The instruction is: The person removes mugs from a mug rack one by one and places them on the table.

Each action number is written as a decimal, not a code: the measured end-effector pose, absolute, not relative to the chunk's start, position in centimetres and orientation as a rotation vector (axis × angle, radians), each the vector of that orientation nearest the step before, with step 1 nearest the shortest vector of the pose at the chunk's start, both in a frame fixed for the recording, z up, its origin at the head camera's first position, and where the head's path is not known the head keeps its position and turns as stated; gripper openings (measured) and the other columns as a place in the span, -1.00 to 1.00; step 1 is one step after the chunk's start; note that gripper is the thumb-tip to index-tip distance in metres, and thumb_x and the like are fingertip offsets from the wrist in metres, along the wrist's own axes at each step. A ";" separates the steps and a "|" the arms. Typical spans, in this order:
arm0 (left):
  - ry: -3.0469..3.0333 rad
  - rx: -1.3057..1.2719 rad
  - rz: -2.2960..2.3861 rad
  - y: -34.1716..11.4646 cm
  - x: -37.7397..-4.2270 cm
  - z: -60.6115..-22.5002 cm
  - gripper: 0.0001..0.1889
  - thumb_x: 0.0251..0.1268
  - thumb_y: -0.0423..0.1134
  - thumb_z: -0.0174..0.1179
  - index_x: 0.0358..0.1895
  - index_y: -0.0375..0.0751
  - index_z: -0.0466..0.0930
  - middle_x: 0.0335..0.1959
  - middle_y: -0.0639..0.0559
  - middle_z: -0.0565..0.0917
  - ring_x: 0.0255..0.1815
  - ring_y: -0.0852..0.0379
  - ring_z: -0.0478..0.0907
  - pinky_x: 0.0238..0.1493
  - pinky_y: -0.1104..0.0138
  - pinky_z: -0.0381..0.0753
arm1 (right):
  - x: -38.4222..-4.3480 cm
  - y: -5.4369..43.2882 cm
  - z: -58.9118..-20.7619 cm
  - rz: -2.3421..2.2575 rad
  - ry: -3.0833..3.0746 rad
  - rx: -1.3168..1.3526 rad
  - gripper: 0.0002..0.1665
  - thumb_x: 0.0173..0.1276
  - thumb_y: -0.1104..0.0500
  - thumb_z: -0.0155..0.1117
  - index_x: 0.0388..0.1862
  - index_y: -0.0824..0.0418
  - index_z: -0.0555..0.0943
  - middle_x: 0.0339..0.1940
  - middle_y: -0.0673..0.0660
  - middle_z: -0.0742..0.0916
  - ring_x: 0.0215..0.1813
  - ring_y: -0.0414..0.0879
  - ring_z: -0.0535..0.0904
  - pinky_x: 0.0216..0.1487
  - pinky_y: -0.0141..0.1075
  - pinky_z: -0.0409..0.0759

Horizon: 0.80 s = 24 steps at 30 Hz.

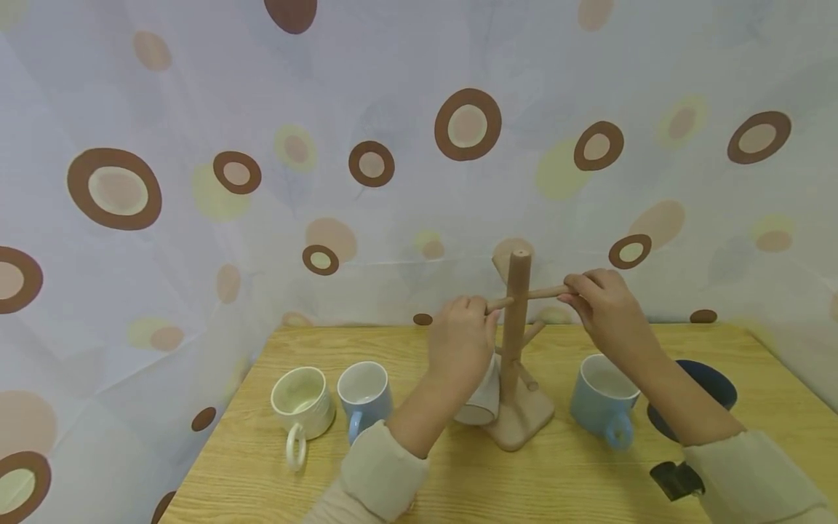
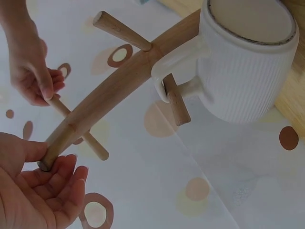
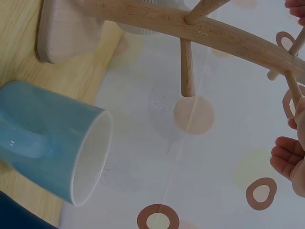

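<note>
A wooden mug tree (image 1: 517,327) stands on the table, its post upright. My left hand (image 1: 460,338) pinches the end of an upper peg on its left side; in the left wrist view the fingers curl by the wood. My right hand (image 1: 609,313) pinches the tip of the upper peg on the right between thumb and fingers. A white ribbed mug (image 2: 248,71) hangs by its handle on a lower peg, partly hidden behind my left hand in the head view. Below my right hand is a light blue mug (image 1: 599,404), upright on the table.
Left of the tree stand a cream mug (image 1: 310,411) and a blue mug with a white inside (image 1: 366,400). A dark blue bowl-like vessel (image 1: 716,386) sits partly behind my right forearm, with a small black object (image 1: 674,480) near the sleeve. A patterned curtain (image 1: 393,218) closes off the back.
</note>
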<state>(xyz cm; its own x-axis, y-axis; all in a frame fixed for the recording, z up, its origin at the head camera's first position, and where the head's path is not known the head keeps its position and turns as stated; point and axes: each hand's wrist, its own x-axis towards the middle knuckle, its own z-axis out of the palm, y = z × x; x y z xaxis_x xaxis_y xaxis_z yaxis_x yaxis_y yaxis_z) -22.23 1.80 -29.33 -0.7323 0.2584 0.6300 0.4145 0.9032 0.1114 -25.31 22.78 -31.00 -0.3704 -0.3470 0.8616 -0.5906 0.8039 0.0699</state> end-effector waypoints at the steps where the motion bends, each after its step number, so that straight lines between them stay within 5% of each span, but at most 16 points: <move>1: -2.419 -0.477 -0.317 1.9 -22.2 -29.4 -0.77 0.29 -0.07 0.12 -0.35 -0.16 0.60 -0.46 0.08 0.64 -0.44 0.18 0.56 -0.42 0.47 0.51 | -25.3 22.8 -31.0 0.311 -1.994 0.695 -0.39 0.36 -0.12 -0.22 -0.32 0.38 0.54 -0.46 0.30 0.55 -0.37 0.16 0.44 -0.38 -0.13 0.50; 24: -2.506 -0.368 -0.197 4.1 -20.9 -28.8 -0.70 0.34 -0.01 0.04 -0.37 -0.12 0.64 -0.50 0.13 0.62 -0.45 0.25 0.55 -0.44 0.51 0.48 | -27.0 23.1 -30.8 0.315 -2.005 0.727 -0.48 0.33 -0.04 -0.17 -0.29 0.40 0.52 -0.50 0.29 0.55 -0.41 0.17 0.46 -0.38 -0.11 0.52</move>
